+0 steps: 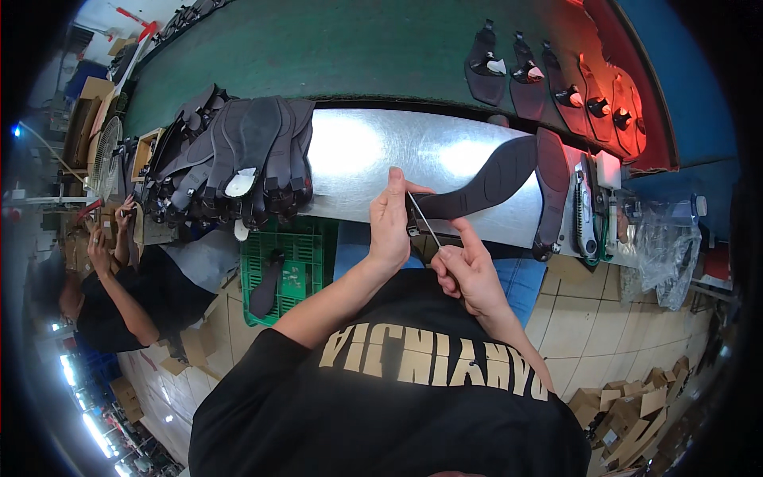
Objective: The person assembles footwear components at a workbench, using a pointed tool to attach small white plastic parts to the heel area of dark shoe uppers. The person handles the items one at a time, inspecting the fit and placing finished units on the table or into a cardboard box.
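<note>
My left hand [389, 222] is closed around the heel end of a dark sandal [501, 171], sole side up, its wide front part reaching right over the metal tabletop [350, 147]. In my right hand [469, 274] a thin metal rod-like tool [426, 221] is pinched between thumb and fingers. The tool slants up and left, its far end beside my left thumb at the sandal's strap end. Whether its tip touches the strap is too small to tell. Another dark sandal [551, 187] lies lengthwise at the tabletop's right side, beside the held one.
A heap of dark sandals [250, 143] covers the left end. Behind runs a green conveyor belt [358, 56] carrying several sandals under red light. At right lie a utility knife [586, 215] and a clear plastic bag [664, 246]. A green crate [248, 270] stands below; another person [135, 294] works at left.
</note>
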Motion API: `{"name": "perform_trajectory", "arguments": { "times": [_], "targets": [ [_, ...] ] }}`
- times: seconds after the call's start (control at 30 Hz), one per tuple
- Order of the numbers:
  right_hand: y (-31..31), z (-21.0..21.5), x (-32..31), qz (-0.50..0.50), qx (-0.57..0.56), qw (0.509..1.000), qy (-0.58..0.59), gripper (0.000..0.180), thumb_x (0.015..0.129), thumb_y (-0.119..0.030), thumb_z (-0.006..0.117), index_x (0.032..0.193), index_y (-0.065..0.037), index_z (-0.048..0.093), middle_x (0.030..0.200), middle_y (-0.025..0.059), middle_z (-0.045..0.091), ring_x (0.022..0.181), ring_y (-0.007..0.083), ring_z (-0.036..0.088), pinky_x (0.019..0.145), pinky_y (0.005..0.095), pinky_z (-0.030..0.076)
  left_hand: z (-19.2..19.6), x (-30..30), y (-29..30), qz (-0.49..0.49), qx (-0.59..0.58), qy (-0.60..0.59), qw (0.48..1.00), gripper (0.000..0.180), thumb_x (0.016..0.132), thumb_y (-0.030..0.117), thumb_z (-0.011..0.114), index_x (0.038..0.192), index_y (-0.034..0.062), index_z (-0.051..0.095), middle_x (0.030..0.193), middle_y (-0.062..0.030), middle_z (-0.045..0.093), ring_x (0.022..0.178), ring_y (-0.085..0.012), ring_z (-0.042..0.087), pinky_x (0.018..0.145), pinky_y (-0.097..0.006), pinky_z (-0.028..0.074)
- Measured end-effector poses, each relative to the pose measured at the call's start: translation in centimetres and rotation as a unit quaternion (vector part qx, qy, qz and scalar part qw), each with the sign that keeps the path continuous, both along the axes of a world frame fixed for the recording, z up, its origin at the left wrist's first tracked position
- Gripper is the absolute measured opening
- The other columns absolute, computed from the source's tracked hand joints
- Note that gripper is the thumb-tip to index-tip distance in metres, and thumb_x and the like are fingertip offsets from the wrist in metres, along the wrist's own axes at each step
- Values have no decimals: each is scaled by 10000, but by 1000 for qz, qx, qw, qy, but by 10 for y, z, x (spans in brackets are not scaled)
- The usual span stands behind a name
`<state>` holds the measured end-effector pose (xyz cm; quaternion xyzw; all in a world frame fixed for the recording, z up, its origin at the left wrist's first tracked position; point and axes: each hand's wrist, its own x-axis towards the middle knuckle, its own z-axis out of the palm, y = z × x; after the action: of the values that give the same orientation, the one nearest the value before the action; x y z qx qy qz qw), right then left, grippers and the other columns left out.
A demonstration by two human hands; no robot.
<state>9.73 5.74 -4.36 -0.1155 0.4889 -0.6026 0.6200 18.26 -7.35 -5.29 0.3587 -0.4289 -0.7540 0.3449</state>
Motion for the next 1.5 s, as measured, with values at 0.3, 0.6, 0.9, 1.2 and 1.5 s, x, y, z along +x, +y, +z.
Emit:
{"name": "perform_trajectory", "arguments": {
  "times": [0.3, 0.6, 0.9, 1.2, 1.5],
  "targets": [
    [-2, 15, -20, 2, -7, 1000, 30, 235, 982, -132, 474, 1153, 11, 550, 712, 13, 539, 508, 49, 446, 427, 179, 329, 0, 4, -1, 36, -18, 18, 999, 638, 1005, 492, 362, 692, 4, 628, 678, -81, 646, 602, -105, 587, 601, -225, 474],
    [-6, 10, -2, -15, -132, 773, 620, 184, 813, 47, 597, 991, 1, 612, 792, 142, 605, 660, 314, 608, 578, 360, 481, 10, 9, -12, 13, -14, 6, 1000, 861, 937, 683, 171, 633, 1, 599, 602, -89, 609, 544, -136, 587, 557, -234, 478],
    [4, 30, -5, 106, -216, 798, 553, 206, 797, 48, 603, 996, -2, 613, 788, 148, 606, 668, 307, 616, 591, 357, 490, 6, 11, -19, 18, 53, 19, 998, 764, 905, 707, 311, 632, 53, 595, 563, -54, 563, 483, -144, 518, 520, -239, 444],
    [-4, 17, -5, -36, -117, 780, 613, 161, 838, 16, 602, 997, -9, 601, 798, 152, 619, 674, 322, 621, 592, 364, 488, 3, 2, -10, -17, 404, 237, 883, 504, 914, 583, 474, 761, 116, 584, 754, -61, 594, 731, -213, 532, 701, -352, 434],
    [-5, 14, 2, -49, -111, 764, 634, 122, 835, 13, 601, 954, -8, 580, 793, 152, 595, 671, 342, 601, 582, 398, 477, 4, -2, -11, -80, 333, 248, 906, 699, 905, 713, 291, 701, 84, 519, 639, -78, 544, 659, -250, 553, 623, -342, 462]
  ]
}}
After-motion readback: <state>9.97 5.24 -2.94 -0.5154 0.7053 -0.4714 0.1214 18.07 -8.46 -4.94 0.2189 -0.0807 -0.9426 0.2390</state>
